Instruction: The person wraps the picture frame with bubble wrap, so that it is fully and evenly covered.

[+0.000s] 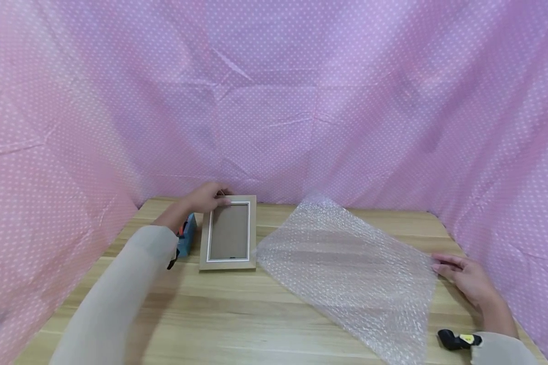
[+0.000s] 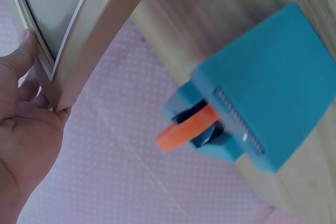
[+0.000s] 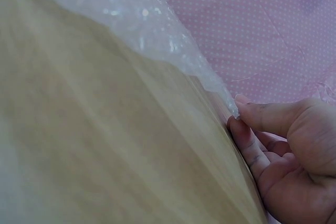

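Note:
At the left of the table, my left hand [image 1: 208, 197] grips the far end of a light wooden picture frame [image 1: 229, 266], thumb on its face and fingers behind the edge. The left wrist view shows the frame's corner [image 2: 65, 90] between them. A clear bubble wrap sheet [image 1: 351, 263] lies turned like a diamond across the middle and right. Its right corner is pinched between the thumb and forefinger of my right hand [image 1: 470, 281]. In the right wrist view the bubble wrap's tip [image 3: 223, 98] lies right at the fingertips.
A blue tape dispenser [image 2: 273, 82] with an orange roll [image 2: 186, 129] stands left of the picture frame, partly behind my left forearm in the head view. Pink dotted cloth [image 1: 274, 126] hangs along the back and sides of the wooden table [image 1: 255, 324].

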{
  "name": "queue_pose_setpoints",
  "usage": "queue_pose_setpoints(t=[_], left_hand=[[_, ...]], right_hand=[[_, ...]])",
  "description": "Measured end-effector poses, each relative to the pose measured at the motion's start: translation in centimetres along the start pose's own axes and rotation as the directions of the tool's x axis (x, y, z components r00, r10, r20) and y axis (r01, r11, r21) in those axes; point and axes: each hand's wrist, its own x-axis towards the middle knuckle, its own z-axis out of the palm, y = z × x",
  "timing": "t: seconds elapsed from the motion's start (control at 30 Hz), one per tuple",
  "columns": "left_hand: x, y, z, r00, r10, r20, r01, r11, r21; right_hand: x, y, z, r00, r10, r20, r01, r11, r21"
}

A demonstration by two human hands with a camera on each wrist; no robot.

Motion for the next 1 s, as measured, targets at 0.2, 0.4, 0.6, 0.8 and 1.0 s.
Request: queue_pose_setpoints(t=[0.2, 0.4, 0.6, 0.8, 1.0], left_hand=[[-0.9, 0.9, -1.2, 1.000, 0.008, 0.007, -0.008, 1.000, 0.002], [-2.0, 1.4, -2.2, 0.999, 0.014, 0.030, -0.014, 1.000, -0.015], [-2.8, 1.6, -2.5, 0.999, 0.019, 0.040, -0.016, 0.998, -0.060], [-3.3, 2.3, -2.7, 0.998, 0.016, 0.052, -0.013, 0.999, -0.044], [-3.4, 3.6, -3.2, 0.998, 0.014, 0.065, -0.011, 0.999, -0.049]], right_hand=[[0.0, 0.4, 0.0, 1.000, 0.004, -0.002, -0.004, 1.000, 0.003], [0.1, 0.4, 0.0, 1.000, 0.009, -0.006, -0.009, 1.000, -0.019], [0.2, 0.5, -0.1, 1.000, -0.007, -0.012, 0.007, 0.999, -0.036], [0.1, 0.6, 0.0, 1.000, -0.019, -0.015, 0.019, 1.000, -0.019], [0.1, 0.5, 0.0, 1.000, -0.004, -0.002, 0.004, 1.000, 0.014]])
